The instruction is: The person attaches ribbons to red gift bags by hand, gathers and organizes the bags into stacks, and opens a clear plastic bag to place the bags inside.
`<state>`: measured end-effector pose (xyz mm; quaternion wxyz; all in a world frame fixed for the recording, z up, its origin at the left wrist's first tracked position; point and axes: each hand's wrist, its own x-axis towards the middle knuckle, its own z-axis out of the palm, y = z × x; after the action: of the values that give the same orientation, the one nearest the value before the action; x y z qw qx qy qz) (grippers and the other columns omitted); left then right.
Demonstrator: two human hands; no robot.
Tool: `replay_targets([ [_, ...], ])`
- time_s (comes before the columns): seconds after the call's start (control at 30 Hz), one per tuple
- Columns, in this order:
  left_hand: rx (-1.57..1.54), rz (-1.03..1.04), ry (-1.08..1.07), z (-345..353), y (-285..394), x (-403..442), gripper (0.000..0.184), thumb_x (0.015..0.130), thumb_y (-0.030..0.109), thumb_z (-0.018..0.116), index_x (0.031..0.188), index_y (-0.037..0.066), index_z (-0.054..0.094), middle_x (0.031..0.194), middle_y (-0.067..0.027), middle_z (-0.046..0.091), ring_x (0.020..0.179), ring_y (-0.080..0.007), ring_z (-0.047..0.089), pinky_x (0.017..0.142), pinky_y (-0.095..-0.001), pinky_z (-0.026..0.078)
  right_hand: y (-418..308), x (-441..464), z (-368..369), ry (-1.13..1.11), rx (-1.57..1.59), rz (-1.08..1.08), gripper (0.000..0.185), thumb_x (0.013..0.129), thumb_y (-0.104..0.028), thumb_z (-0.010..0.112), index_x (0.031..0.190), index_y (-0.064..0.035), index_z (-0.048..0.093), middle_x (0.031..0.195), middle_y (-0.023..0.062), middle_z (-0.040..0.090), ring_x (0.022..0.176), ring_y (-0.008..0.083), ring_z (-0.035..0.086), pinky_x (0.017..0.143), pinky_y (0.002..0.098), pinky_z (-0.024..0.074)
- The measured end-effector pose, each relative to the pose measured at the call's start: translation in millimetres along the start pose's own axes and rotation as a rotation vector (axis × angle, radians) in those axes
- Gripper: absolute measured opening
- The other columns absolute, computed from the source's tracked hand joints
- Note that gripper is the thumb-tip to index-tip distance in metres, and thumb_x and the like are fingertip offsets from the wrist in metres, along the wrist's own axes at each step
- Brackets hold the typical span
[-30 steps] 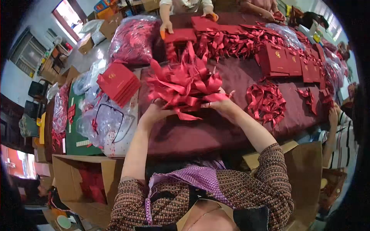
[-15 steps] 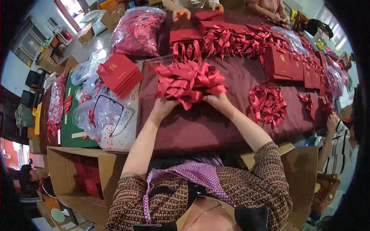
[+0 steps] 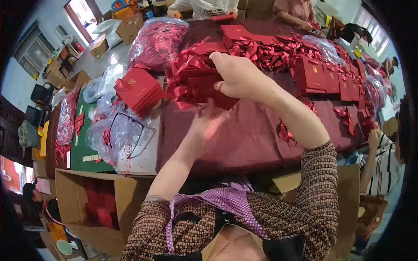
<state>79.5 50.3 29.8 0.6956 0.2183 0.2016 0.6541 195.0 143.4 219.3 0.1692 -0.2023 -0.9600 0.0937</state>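
Note:
A stack of red paper gift bags (image 3: pixel 202 85) with satin ribbon handles is tilted over the table in front of me, the ribbons pointing left. My right hand (image 3: pixel 241 78) grips the stack at its right side, thumb and fingers closed around the edge. Below the stack, my left hand (image 3: pixel 209 119) is smeared by motion, close to the lower edge of the bags; whether it touches them I cannot tell. Left of the stack sits another fanned pile of red gift bags (image 3: pixel 136 90) with a gold logo.
A large plastic bag of red ribbons (image 3: pixel 157 41) stands behind left. Gift bags (image 3: pixel 315 77) line the right. Black-framed glasses (image 3: pixel 126 135) lie by crumpled plastic (image 3: pixel 98 137). An open cardboard box (image 3: pixel 122 195) is below the table's left edge. Co-workers (image 3: pixel 294 13) are across the table.
The bundle, earlier held ribbons-up between both hands, is now turned with ribbons to the left. My right hand has risen over its right side; my left hand has shifted to the right, below the stack.

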Motion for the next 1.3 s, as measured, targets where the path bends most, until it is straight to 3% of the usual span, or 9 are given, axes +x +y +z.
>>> replay_targets([
  [0.1, 0.490, -0.285, 0.081, 45, -10, -38, 0.037, 0.094, 0.033, 0.053, 0.115, 0.003, 0.057, 0.096, -0.0060, 0.065, 0.086, -0.0175, 0.062, 0.077, -0.0300, 0.048, 17, -5, 41, -0.029, -0.137, -0.068, 0.048, 0.068, -0.014, 0.067, 0.106, 0.0036, 0.045, 0.092, 0.0223, 0.059, 0.091, 0.0390, 0.058, 0.078, 0.0442, 0.0478],
  [0.3, 1.728, 0.986, 0.259, 93, 63, -47, 0.018, 0.076, -0.001, 0.063, 0.094, 0.002, 0.063, 0.090, -0.0119, 0.064, 0.083, -0.0249, 0.059, 0.070, -0.0308, 0.048, 30, -14, 71, -0.128, -0.057, -0.025, 0.054, 0.069, -0.016, 0.069, 0.114, 0.0026, 0.047, 0.102, 0.0226, 0.059, 0.099, 0.0369, 0.057, 0.085, 0.0425, 0.0463],
  [0.43, 2.053, 0.853, 0.180, 50, 114, -13, 0.025, 0.080, 0.003, 0.060, 0.104, 0.005, 0.061, 0.118, -0.0145, 0.055, 0.107, -0.0287, 0.051, 0.089, -0.0371, 0.044, 28, -11, 68, -0.163, -0.077, -0.038, 0.054, 0.069, -0.017, 0.070, 0.113, 0.0023, 0.047, 0.102, 0.0211, 0.059, 0.100, 0.0355, 0.057, 0.085, 0.0419, 0.0462],
  [0.6, 1.787, 0.293, 0.002, 40, 143, 10, 0.016, 0.078, 0.008, 0.062, 0.092, 0.002, 0.064, 0.099, -0.0093, 0.058, 0.090, -0.0187, 0.058, 0.081, -0.0300, 0.047, 33, -8, 69, -0.125, -0.093, -0.101, 0.057, 0.067, -0.020, 0.072, 0.113, 0.0025, 0.047, 0.101, 0.0198, 0.059, 0.098, 0.0342, 0.057, 0.084, 0.0409, 0.0466],
  [0.83, 1.784, 0.218, -0.217, 33, 159, 27, 0.021, 0.080, 0.014, 0.061, 0.096, 0.001, 0.064, 0.090, -0.0095, 0.060, 0.083, -0.0196, 0.059, 0.074, -0.0324, 0.047, 39, -7, 72, -0.071, -0.154, -0.200, 0.054, 0.066, -0.025, 0.075, 0.104, 0.0040, 0.049, 0.097, 0.0190, 0.060, 0.095, 0.0335, 0.059, 0.082, 0.0400, 0.0482],
  [0.93, 0.874, -0.052, 0.131, 20, 169, 23, 0.016, 0.085, 0.009, 0.054, 0.095, -0.001, 0.061, 0.090, -0.0104, 0.063, 0.081, -0.0225, 0.060, 0.072, -0.0343, 0.048, 38, -10, 76, -0.080, -0.137, -0.164, 0.072, 0.060, -0.027, 0.080, 0.115, 0.0049, 0.046, 0.101, 0.0189, 0.059, 0.099, 0.0338, 0.057, 0.086, 0.0402, 0.0457],
  [1.03, 0.182, 0.007, 0.490, -27, 165, 25, 0.021, 0.087, 0.015, 0.054, 0.099, -0.001, 0.058, 0.096, -0.0107, 0.062, 0.084, -0.0242, 0.060, 0.072, -0.0345, 0.047, 35, -6, 73, -0.143, -0.123, -0.090, 0.071, 0.061, -0.027, 0.079, 0.115, 0.0042, 0.046, 0.101, 0.0188, 0.059, 0.099, 0.0338, 0.057, 0.086, 0.0404, 0.0456],
  [1.17, 0.419, 0.458, 0.630, -36, 150, 2, 0.035, 0.090, 0.032, 0.055, 0.105, 0.000, 0.054, 0.106, -0.0080, 0.059, 0.097, -0.0177, 0.055, 0.080, -0.0332, 0.043, 37, -8, 76, -0.025, -0.144, -0.173, 0.063, 0.063, -0.031, 0.079, 0.106, 0.0035, 0.048, 0.096, 0.0185, 0.061, 0.096, 0.0332, 0.059, 0.081, 0.0413, 0.0484],
  [1.3, 0.790, 0.483, 0.346, -25, 89, -3, 0.059, 0.096, 0.049, 0.038, 0.134, 0.005, 0.040, 0.134, -0.0107, 0.046, 0.123, -0.0207, 0.044, 0.105, -0.0381, 0.033, 34, -3, 75, -0.179, -0.120, -0.042, 0.067, 0.065, -0.027, 0.077, 0.115, 0.0024, 0.044, 0.101, 0.0203, 0.059, 0.097, 0.0354, 0.057, 0.081, 0.0424, 0.0474],
])
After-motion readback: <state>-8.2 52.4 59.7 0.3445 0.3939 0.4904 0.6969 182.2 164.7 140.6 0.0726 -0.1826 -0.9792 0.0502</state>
